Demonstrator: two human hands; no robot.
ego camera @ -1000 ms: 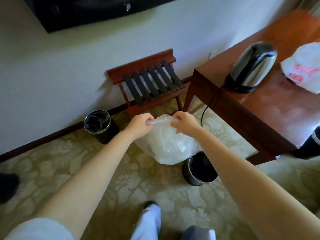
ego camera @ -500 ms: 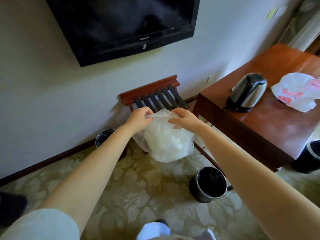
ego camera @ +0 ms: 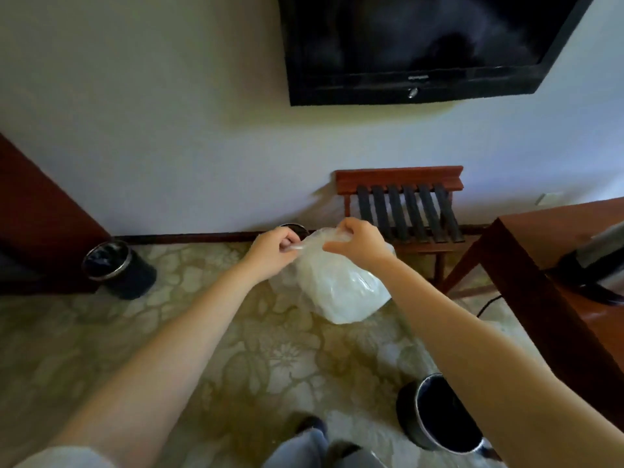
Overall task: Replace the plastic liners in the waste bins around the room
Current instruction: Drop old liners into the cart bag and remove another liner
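Left hand (ego camera: 275,253) and right hand (ego camera: 358,246) still pinch the bag (ego camera: 341,288) top, fingers clamped on it; a far-left bin (ego camera: 114,265) has come into view.

Rack (ego camera: 405,211) under television (ego camera: 422,45), table (ego camera: 540,238) right — bin (ego camera: 114,268) left

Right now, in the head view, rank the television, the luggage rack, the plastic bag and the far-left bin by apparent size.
1. television, largest though cropped.
2. luggage rack and plastic bag: about alike; the bag is nearer, so I won't rank them.
3. far-left bin, smallest.
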